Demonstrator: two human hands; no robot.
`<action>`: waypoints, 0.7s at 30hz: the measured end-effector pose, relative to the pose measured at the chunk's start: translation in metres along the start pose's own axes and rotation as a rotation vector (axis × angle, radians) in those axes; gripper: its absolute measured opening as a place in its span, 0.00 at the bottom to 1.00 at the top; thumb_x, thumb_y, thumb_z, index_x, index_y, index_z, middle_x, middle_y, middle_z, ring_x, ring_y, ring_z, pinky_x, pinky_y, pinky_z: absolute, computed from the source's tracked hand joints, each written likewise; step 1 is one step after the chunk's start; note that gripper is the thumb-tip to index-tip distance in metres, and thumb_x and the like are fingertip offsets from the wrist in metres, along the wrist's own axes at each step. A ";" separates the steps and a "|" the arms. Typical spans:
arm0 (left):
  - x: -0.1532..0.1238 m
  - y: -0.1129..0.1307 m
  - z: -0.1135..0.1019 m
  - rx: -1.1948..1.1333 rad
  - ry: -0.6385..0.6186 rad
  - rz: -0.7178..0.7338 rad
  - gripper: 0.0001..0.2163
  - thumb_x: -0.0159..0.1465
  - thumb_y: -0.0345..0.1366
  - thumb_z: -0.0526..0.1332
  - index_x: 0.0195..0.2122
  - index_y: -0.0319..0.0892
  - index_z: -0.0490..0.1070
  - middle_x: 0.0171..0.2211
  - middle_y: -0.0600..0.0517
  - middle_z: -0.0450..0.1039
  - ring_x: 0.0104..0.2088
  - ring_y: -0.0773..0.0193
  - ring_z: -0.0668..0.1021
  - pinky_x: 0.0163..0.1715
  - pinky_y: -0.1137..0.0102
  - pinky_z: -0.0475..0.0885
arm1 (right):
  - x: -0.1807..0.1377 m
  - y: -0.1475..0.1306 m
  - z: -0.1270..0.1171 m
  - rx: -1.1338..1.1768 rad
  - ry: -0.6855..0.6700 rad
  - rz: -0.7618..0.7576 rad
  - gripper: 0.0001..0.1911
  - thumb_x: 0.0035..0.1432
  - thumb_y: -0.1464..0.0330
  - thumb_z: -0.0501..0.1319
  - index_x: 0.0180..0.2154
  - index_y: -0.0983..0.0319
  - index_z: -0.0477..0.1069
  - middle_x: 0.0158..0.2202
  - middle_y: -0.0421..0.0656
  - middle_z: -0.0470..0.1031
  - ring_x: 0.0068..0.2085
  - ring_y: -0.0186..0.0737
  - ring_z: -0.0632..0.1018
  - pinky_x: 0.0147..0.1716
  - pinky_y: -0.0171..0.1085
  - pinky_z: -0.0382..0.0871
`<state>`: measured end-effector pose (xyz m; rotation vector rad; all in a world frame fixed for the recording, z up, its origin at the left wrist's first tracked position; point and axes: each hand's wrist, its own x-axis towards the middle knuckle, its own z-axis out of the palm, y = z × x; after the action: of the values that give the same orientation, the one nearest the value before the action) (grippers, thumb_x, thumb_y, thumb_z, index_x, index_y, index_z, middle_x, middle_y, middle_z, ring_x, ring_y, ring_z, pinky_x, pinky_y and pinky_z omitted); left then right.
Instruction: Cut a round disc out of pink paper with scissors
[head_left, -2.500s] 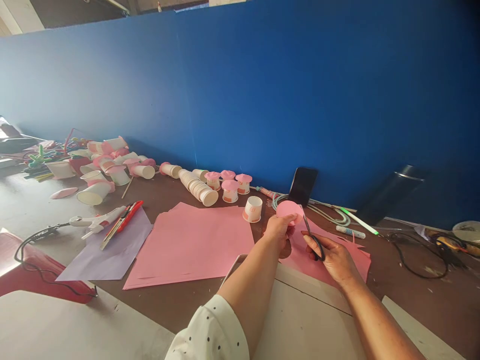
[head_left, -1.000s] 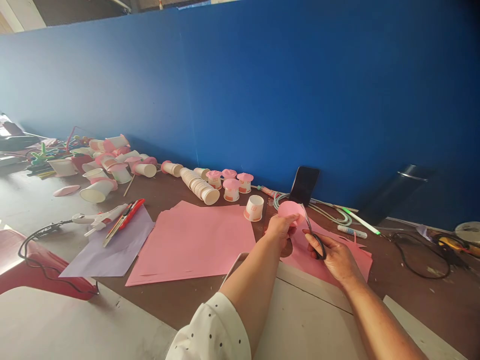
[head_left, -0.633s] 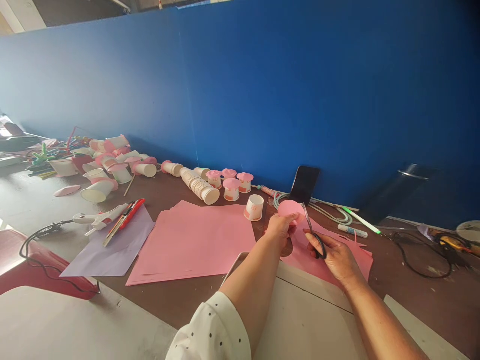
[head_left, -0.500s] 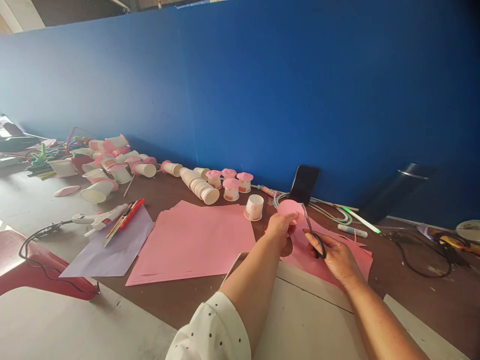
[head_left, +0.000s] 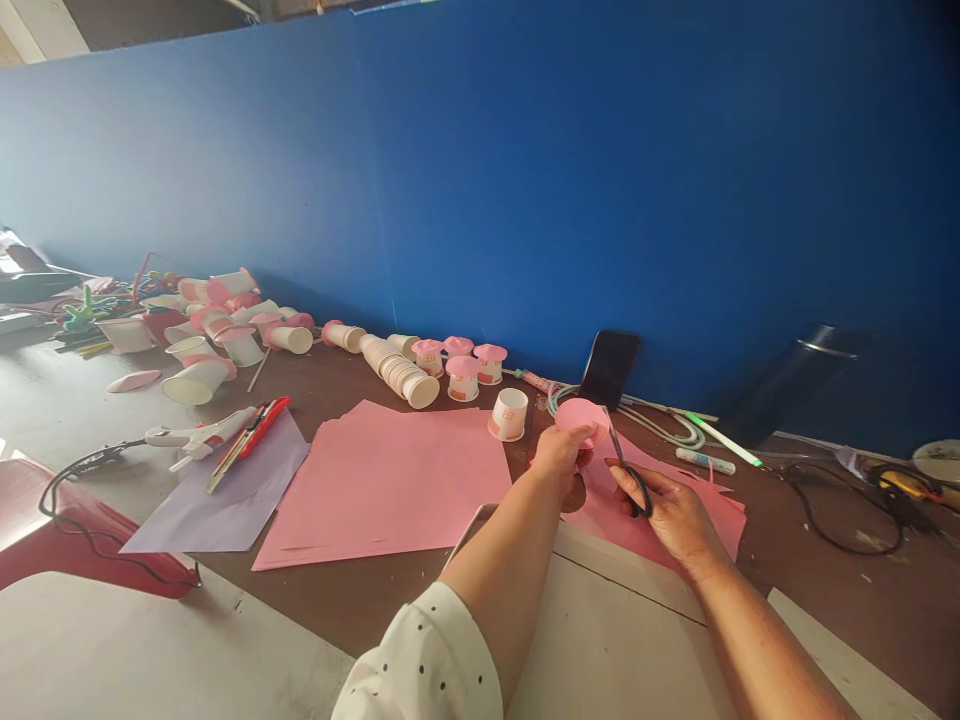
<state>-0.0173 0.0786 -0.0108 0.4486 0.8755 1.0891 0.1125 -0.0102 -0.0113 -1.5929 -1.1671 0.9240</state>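
My left hand [head_left: 559, 455] pinches a round pink paper disc [head_left: 581, 414] and holds it up over the brown table. My right hand [head_left: 671, 510] grips black-handled scissors [head_left: 624, 465], whose blades point up at the disc's right edge. Under both hands lies a cut sheet of pink paper [head_left: 660, 505]. A small white paper cup [head_left: 508, 414] stands just left of my left hand.
A stack of pink sheets [head_left: 390, 485] lies left of centre, with a lilac sheet [head_left: 217, 495], a glue gun [head_left: 191, 438] and a red cutter [head_left: 251, 432] beyond. Cups with pink lids [head_left: 461, 375] and a cup stack [head_left: 397, 372] line the blue wall. A phone [head_left: 607, 368] leans there; cables [head_left: 840, 500] at right.
Almost nothing has moved. My hands keep the same hold on the disc and scissors, with only small shifts of the scissor blades at the disc's edge.
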 end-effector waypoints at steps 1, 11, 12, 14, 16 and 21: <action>0.000 0.000 0.000 0.004 -0.003 -0.002 0.12 0.54 0.31 0.76 0.32 0.39 0.73 0.30 0.51 0.73 0.27 0.70 0.73 0.30 0.74 0.70 | 0.000 0.000 0.000 -0.005 0.000 -0.002 0.26 0.45 0.47 0.74 0.39 0.59 0.86 0.24 0.39 0.77 0.28 0.41 0.76 0.33 0.39 0.71; 0.002 0.001 0.001 0.033 0.049 0.007 0.14 0.53 0.32 0.77 0.30 0.38 0.72 0.27 0.53 0.70 0.25 0.71 0.71 0.28 0.75 0.68 | -0.003 -0.006 0.002 0.008 0.015 -0.001 0.28 0.41 0.45 0.74 0.36 0.60 0.85 0.24 0.40 0.76 0.27 0.41 0.75 0.32 0.39 0.71; 0.002 0.000 0.001 0.036 0.043 0.006 0.13 0.53 0.32 0.77 0.31 0.38 0.72 0.27 0.53 0.70 0.25 0.71 0.70 0.28 0.75 0.68 | -0.003 -0.007 0.002 0.012 0.013 0.003 0.28 0.40 0.45 0.75 0.36 0.60 0.85 0.23 0.39 0.76 0.27 0.41 0.74 0.32 0.39 0.71; 0.003 -0.001 0.000 0.034 0.031 0.012 0.12 0.55 0.32 0.76 0.31 0.38 0.72 0.27 0.53 0.70 0.25 0.71 0.71 0.28 0.75 0.68 | -0.004 -0.008 0.003 0.027 0.016 0.012 0.29 0.38 0.44 0.75 0.35 0.60 0.85 0.23 0.39 0.75 0.26 0.40 0.74 0.31 0.39 0.71; 0.004 -0.002 -0.001 0.028 0.020 0.020 0.11 0.56 0.31 0.75 0.32 0.38 0.73 0.27 0.53 0.71 0.25 0.71 0.71 0.29 0.74 0.69 | -0.004 -0.009 0.004 0.038 0.019 0.019 0.29 0.37 0.44 0.75 0.34 0.60 0.85 0.23 0.39 0.75 0.26 0.40 0.73 0.31 0.39 0.71; 0.004 -0.003 -0.001 0.021 0.013 0.021 0.13 0.53 0.33 0.77 0.32 0.38 0.73 0.28 0.52 0.71 0.26 0.71 0.71 0.30 0.74 0.69 | -0.004 -0.010 0.003 0.034 0.019 0.016 0.27 0.37 0.45 0.76 0.33 0.59 0.85 0.23 0.39 0.75 0.26 0.39 0.74 0.31 0.38 0.71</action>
<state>-0.0154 0.0811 -0.0147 0.4696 0.8959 1.1041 0.1061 -0.0126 -0.0023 -1.5822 -1.1213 0.9329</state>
